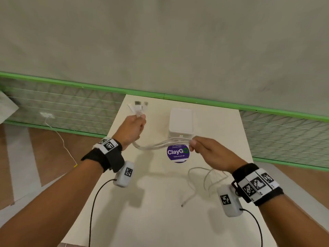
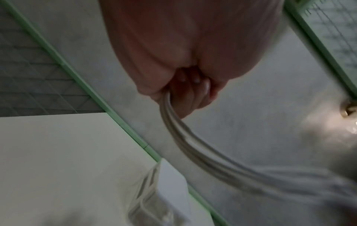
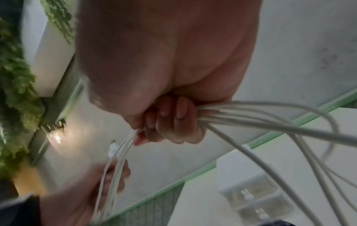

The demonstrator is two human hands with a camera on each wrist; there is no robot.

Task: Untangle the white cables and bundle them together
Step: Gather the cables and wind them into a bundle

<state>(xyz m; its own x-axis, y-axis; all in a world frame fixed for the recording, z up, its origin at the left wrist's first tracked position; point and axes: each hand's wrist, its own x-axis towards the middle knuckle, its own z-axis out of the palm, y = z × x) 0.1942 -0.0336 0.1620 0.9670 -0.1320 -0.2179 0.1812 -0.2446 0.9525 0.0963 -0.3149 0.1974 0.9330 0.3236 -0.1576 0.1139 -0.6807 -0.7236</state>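
Note:
Several white cables [image 1: 160, 144] stretch as one bunch between my two hands above the table. My left hand [image 1: 132, 128] grips them just below their plugs [image 1: 138, 106], which stick out past the fist. My right hand [image 1: 206, 148] grips the same bunch farther along. The loose tails [image 1: 204, 179] hang from the right fist and lie curled on the table. In the left wrist view the cables [image 2: 185, 134] run out of the curled fingers [image 2: 193, 91]. In the right wrist view the cables [image 3: 270, 122] fan out from the fist [image 3: 170, 122].
A white box [image 1: 180, 122] stands on the cream table [image 1: 142, 202] behind the cables. A round purple sticker [image 1: 178, 153] lies below them. A grey wall with a green rail [image 1: 89, 85] bounds the far edge. Another cable [image 1: 60, 138] trails on the floor at left.

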